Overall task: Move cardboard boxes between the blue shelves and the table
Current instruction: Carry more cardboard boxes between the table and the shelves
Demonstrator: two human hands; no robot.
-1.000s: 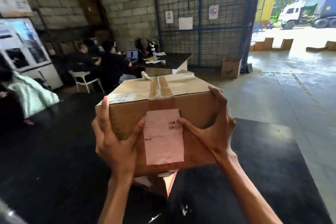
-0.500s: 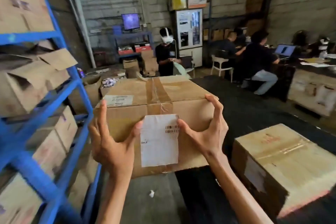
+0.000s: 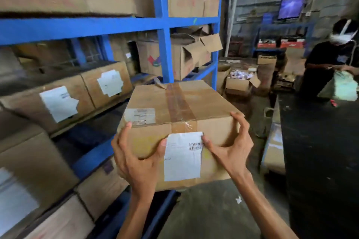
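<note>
left hand (image 3: 139, 163): spread wide, gripping the lower left of the cardboard box (image 3: 180, 106); thumb pressed on the near face just beside the white label (image 3: 182, 157), fingers reaching up the left edge.
right hand (image 3: 231, 149): also wide, holding the box's right side; thumb tip touching the label's right edge, fingers curled over the upper right corner.
cardboard box: centre of frame, carried clear of the floor by both hands, between shelves and counter; closed, brown tape (image 3: 179, 103) running down the top onto the near face, small sticker (image 3: 139, 116) on the top left.
blue shelves (image 3: 165, 44): left half of frame, just beyond the box; several tiers.
shelved boxes (image 3: 64, 101): packed on every tier, two at mid left with torn white labels.
counter (image 3: 320, 170): dark surface, right side of frame.
open box (image 3: 239, 81): on the floor, right of the shelves, filled with small items.
person (image 3: 328, 68): upper right, in black, bent over a pale bag.
monitor (image 3: 290, 8): lit, upper right, on the block wall.
</note>
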